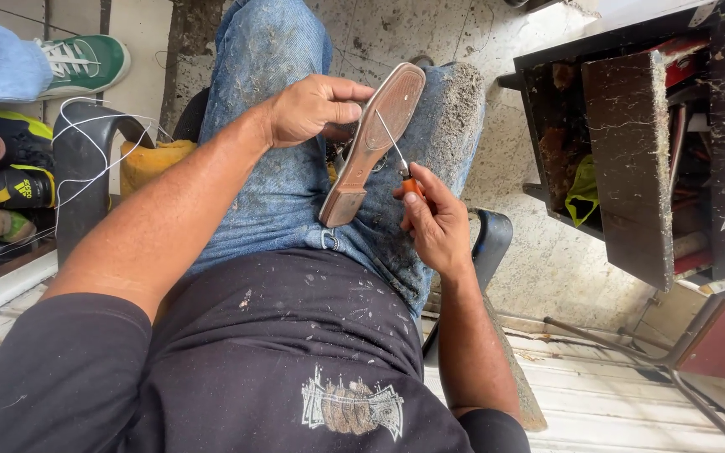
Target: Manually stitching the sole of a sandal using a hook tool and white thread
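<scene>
A tan flat sandal [377,138] rests sole-up on my lap over dusty blue jeans [283,159]. My left hand [312,107] grips its upper left edge, thumb on the sole. An awl [399,159] with an orange handle and thin metal needle is pinched in my right hand [434,220], its tip touching the middle of the sole. The sandal's heel block points toward my body.
A dark wooden tool cabinet [631,159] stands open at right with tools and a green cloth [582,193] inside. White thread [98,126] drapes over a black chair arm [81,176] at left. Several shoes [10,180] lie at far left, beside another person's green sneaker [86,63].
</scene>
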